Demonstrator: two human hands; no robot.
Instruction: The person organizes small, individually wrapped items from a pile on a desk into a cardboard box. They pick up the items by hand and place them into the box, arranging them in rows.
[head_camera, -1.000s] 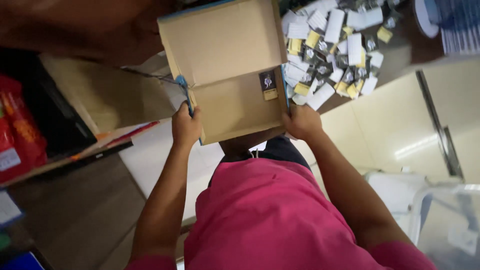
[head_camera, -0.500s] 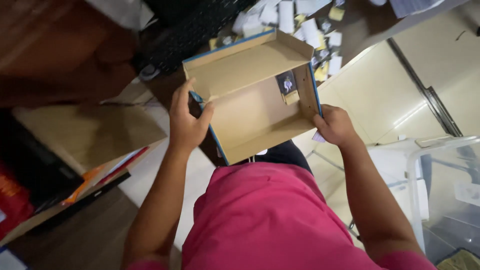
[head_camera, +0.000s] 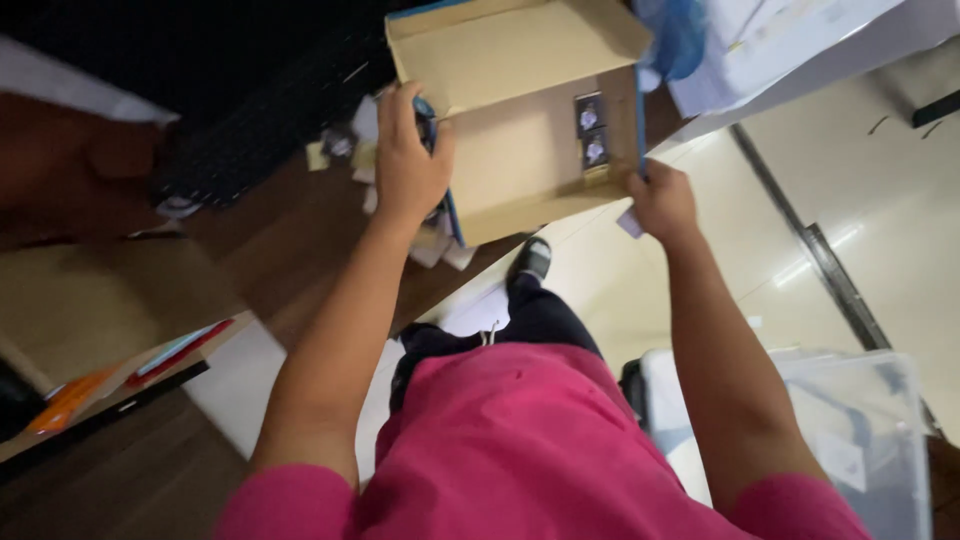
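- At the far left, orange and red flat items (head_camera: 120, 375) lie on a low shelf, well apart from your hands.
- Your left hand (head_camera: 408, 165) has its fingers wrapped tight over the left wall of the open cardboard box (head_camera: 515, 150), held up above the dark desk (head_camera: 290, 250).
- Two small dark packets (head_camera: 590, 132) sit inside the box by its right wall.
- Your right hand (head_camera: 660, 200) pinches the box's lower right corner, fingers closed on the edge.
- A clear plastic bin (head_camera: 860, 440) stands on the floor at the lower right.
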